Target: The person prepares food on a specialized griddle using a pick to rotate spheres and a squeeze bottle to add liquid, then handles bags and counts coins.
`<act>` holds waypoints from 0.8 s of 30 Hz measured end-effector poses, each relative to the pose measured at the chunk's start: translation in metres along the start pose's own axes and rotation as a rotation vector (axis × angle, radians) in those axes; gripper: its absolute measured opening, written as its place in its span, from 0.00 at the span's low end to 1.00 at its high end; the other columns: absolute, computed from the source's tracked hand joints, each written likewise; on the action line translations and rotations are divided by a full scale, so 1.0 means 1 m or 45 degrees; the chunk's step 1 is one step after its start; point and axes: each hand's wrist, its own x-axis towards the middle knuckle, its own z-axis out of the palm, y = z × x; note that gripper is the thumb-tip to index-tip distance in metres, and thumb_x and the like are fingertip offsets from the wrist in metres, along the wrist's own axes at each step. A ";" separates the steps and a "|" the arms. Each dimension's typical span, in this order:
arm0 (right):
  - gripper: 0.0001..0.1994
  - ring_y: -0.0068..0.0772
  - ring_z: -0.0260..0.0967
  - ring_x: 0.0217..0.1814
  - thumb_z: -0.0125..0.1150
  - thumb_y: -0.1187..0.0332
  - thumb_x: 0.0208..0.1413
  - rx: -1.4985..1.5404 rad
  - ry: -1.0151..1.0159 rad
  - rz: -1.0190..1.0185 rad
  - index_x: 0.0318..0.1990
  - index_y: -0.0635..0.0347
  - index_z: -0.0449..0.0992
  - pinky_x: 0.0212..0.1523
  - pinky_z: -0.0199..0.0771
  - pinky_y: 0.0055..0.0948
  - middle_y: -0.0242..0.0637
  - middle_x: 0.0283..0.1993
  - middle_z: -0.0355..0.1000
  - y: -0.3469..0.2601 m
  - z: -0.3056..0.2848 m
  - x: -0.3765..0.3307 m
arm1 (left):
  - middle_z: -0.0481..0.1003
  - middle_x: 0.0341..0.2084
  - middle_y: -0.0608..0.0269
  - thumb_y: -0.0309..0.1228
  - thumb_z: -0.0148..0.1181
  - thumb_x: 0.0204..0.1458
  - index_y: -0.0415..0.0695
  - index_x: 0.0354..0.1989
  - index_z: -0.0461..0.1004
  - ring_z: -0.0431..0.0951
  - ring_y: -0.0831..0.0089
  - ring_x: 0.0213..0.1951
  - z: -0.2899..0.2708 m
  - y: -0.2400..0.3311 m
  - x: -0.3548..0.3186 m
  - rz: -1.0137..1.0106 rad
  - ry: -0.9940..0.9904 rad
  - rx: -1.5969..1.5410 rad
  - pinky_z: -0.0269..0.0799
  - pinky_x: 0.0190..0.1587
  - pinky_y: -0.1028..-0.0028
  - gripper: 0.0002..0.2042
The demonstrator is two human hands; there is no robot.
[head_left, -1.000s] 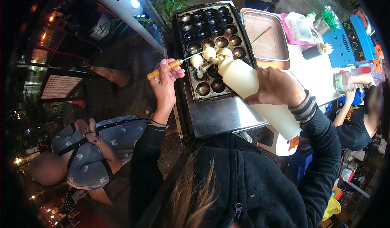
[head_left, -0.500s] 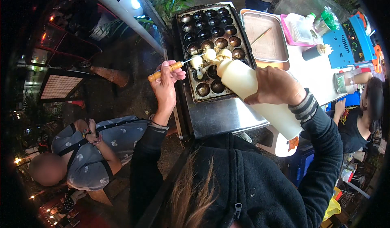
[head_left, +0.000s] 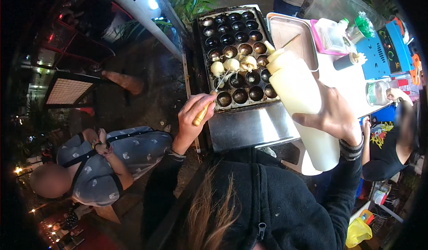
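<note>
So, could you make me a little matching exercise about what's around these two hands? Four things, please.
Things:
1. wooden-handled pick
2. large pale bottle
3. three pale balls
4. blue boxy device

Places:
A. in a row in the hollows of the dark pan
B. in the left hand
C. on the white table
D. tilted, in the right hand

Pairs: 1-B, 2-D, 3-A, 4-C
</note>
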 end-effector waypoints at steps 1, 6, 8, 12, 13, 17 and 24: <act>0.36 0.49 0.75 0.39 0.69 0.52 0.34 0.042 -0.048 0.123 0.48 0.72 0.69 0.42 0.72 0.39 0.55 0.37 0.74 -0.005 -0.006 -0.003 | 0.76 0.34 0.60 0.20 0.64 0.44 0.43 0.41 0.77 0.77 0.66 0.34 -0.002 0.001 -0.002 0.012 -0.022 0.011 0.73 0.36 0.72 0.13; 0.41 0.52 0.67 0.50 0.69 0.50 0.32 0.097 0.024 0.300 0.54 0.69 0.65 0.52 0.65 0.42 0.56 0.46 0.68 -0.019 -0.021 -0.023 | 0.76 0.30 0.58 0.19 0.61 0.44 0.40 0.38 0.77 0.77 0.65 0.30 -0.017 0.015 0.002 0.115 0.045 0.057 0.73 0.33 0.72 0.11; 0.46 0.54 0.61 0.59 0.70 0.49 0.31 0.182 -0.051 0.440 0.58 0.68 0.62 0.59 0.59 0.44 0.59 0.54 0.63 -0.019 -0.023 -0.026 | 0.76 0.28 0.56 0.19 0.60 0.45 0.39 0.37 0.76 0.77 0.64 0.29 -0.017 0.013 0.007 0.168 0.076 0.055 0.73 0.32 0.71 0.09; 0.45 0.50 0.63 0.56 0.71 0.50 0.32 0.333 -0.050 0.371 0.58 0.68 0.62 0.57 0.61 0.41 0.54 0.52 0.65 -0.019 -0.023 -0.034 | 0.76 0.30 0.57 0.20 0.61 0.45 0.39 0.38 0.76 0.77 0.65 0.30 -0.009 0.015 0.020 0.117 0.117 0.146 0.73 0.33 0.71 0.10; 0.44 0.48 0.64 0.55 0.71 0.51 0.32 0.380 -0.022 0.357 0.57 0.69 0.63 0.56 0.62 0.40 0.53 0.50 0.66 -0.019 -0.022 -0.035 | 0.76 0.31 0.58 0.20 0.61 0.45 0.39 0.38 0.76 0.77 0.65 0.31 -0.005 0.013 0.019 0.096 0.098 0.128 0.73 0.33 0.71 0.10; 0.38 0.38 0.70 0.42 0.69 0.50 0.32 0.652 0.104 0.214 0.49 0.70 0.67 0.46 0.68 0.35 0.45 0.39 0.72 -0.011 -0.013 -0.042 | 0.77 0.31 0.58 0.20 0.62 0.45 0.40 0.38 0.76 0.78 0.65 0.32 0.001 0.014 0.010 0.059 0.046 0.119 0.73 0.34 0.71 0.11; 0.37 0.38 0.70 0.40 0.69 0.51 0.32 0.737 0.246 0.311 0.47 0.71 0.67 0.44 0.69 0.35 0.45 0.38 0.72 -0.003 -0.002 -0.052 | 0.77 0.30 0.58 0.19 0.61 0.44 0.39 0.38 0.76 0.78 0.64 0.31 -0.003 0.018 0.015 0.056 0.082 0.137 0.73 0.33 0.72 0.10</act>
